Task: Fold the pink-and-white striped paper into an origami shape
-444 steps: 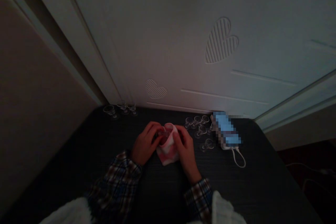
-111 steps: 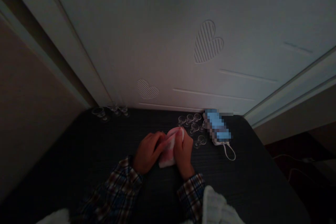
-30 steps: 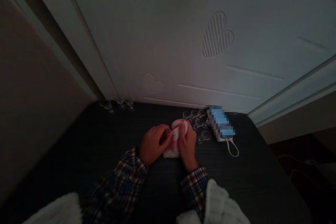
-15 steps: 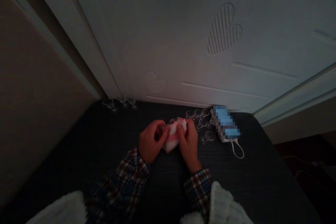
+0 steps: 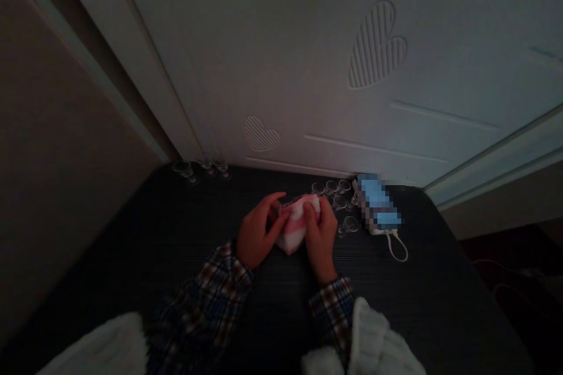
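Observation:
In the head view a pink and white cloth (image 5: 294, 229) is bunched between my two hands over the dark table. My right hand (image 5: 322, 231) grips its right side, thumb on the near face and fingers behind. The left side is held by my left hand (image 5: 258, 233), with the thumb pressed to the cloth and the index finger raised off it. Something clear shows at the cloth's upper edge; what it is I cannot make out. Beyond my right hand are several small clear stemmed glasses (image 5: 350, 224) close together.
More clear stemmed glasses (image 5: 185, 171) stand at the table's back left. A phone (image 5: 379, 202) with a white cable (image 5: 398, 247) lies at the back right. A white panel (image 5: 285, 70) with heart reliefs rises behind the dark table (image 5: 185, 228).
Both hands and the cloth have shifted slightly to the right. My left index finger has lifted and straightened away from the cloth. The glasses and phone stay in place.

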Demonstrator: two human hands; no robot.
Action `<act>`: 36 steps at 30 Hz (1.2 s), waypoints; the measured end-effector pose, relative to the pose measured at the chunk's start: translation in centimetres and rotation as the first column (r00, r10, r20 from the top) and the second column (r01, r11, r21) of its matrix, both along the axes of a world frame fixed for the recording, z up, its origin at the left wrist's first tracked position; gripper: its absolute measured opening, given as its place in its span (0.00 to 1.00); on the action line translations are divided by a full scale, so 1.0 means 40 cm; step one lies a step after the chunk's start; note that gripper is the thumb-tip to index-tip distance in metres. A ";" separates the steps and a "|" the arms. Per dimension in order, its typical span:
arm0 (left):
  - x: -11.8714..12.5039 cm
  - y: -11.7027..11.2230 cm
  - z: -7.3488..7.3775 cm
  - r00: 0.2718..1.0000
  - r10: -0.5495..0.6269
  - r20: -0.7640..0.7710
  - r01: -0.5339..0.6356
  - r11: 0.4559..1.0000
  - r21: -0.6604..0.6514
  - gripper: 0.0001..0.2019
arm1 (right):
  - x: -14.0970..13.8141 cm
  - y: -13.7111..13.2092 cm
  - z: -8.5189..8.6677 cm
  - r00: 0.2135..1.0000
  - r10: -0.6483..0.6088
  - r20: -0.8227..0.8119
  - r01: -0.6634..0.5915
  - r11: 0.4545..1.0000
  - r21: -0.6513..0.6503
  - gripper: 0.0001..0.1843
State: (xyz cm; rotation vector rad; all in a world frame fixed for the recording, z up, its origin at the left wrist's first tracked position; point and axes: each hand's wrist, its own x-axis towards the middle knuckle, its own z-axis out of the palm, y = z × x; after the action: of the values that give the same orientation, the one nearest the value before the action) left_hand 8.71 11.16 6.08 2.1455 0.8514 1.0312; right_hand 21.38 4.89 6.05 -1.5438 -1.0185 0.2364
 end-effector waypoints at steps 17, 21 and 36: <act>-0.003 0.021 0.003 0.997 0.083 0.009 -0.079 0.977 -0.196 0.18 | -0.023 -0.007 0.012 0.970 0.155 0.186 -0.171 0.983 0.072 0.04; 0.001 0.008 0.007 0.998 -0.017 0.056 0.027 0.982 -0.186 0.17 | -0.005 0.000 0.004 0.996 0.029 0.084 -0.035 0.997 0.075 0.06; 0.003 0.000 0.004 0.992 -0.115 0.050 0.126 0.911 -0.393 0.15 | 0.013 0.004 -0.013 1.000 -0.012 0.002 0.012 0.999 0.030 0.12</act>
State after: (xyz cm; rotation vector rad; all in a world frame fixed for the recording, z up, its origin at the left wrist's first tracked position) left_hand 8.82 11.18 6.22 1.8114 0.8236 0.7469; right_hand 21.91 5.03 5.52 -1.5226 -1.0097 0.2102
